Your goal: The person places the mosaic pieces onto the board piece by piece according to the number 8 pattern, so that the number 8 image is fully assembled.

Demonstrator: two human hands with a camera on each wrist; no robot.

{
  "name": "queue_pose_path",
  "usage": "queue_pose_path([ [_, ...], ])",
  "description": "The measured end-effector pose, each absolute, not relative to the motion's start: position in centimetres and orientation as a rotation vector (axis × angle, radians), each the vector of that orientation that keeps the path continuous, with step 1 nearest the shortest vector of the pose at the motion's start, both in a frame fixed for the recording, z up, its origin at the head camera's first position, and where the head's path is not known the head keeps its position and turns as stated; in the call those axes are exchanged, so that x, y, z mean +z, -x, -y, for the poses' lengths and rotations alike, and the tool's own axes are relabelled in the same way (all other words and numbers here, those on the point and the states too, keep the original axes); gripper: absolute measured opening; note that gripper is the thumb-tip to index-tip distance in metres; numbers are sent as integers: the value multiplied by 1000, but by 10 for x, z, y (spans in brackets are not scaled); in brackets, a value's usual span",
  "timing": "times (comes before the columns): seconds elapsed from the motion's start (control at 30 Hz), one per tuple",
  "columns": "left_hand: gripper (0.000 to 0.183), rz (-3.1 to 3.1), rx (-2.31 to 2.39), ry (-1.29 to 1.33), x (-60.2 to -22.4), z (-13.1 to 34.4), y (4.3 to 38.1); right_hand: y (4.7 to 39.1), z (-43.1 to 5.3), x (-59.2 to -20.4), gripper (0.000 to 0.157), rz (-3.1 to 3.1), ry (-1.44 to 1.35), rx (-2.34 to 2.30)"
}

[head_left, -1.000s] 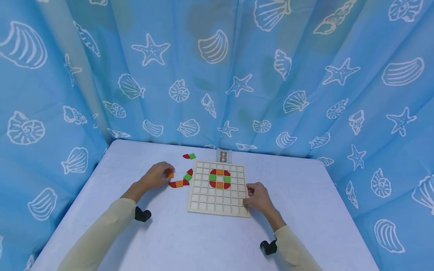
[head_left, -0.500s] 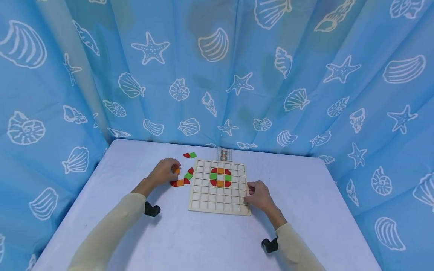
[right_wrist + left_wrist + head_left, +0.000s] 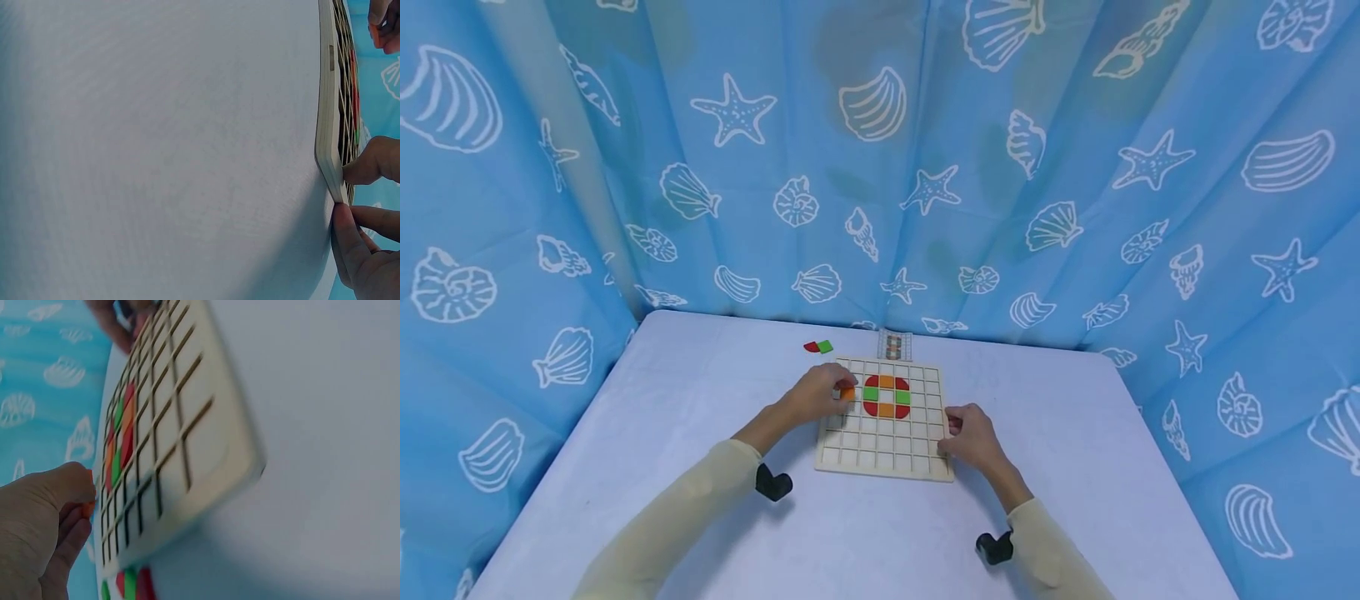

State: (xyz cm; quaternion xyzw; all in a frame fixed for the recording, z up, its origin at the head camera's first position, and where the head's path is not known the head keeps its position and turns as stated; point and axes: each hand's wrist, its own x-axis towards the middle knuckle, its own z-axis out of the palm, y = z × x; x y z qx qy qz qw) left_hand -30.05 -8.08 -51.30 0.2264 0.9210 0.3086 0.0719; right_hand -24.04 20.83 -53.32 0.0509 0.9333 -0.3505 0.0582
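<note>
My left hand pinches a small orange tile over the left part of a pale wooden grid board. In the left wrist view, the orange tile shows between thumb and fingers, close to the board's face. A ring of red, orange and green tiles fills cells in the board's upper middle, around one bare cell. My right hand holds the board's right edge. The right wrist view shows its thumb on the grid side and its fingers at the outer edge.
Behind the board lies a small printed card with a coloured grid pattern. A red rounded tile and a green tile lie at the back left. More tiles lie beside the board's left edge. A shell-patterned blue curtain borders the white table.
My left hand has carried the orange tile rightward from the loose tiles to over the board's left side, now hiding tiles seen earlier there. My right hand has stayed at the board's right edge.
</note>
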Motion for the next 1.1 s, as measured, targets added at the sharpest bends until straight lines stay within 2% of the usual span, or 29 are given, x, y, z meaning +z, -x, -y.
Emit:
queue_pose_path([
  [0.37, 35, -2725, 872, -953, -529, 48, 279, 242, -208, -536, 65, -2832, -175, -1052],
  [1.1, 33, -2733, 787, -975, -537, 27, 271, 241, -209, -535, 65, -2831, -162, -1037],
])
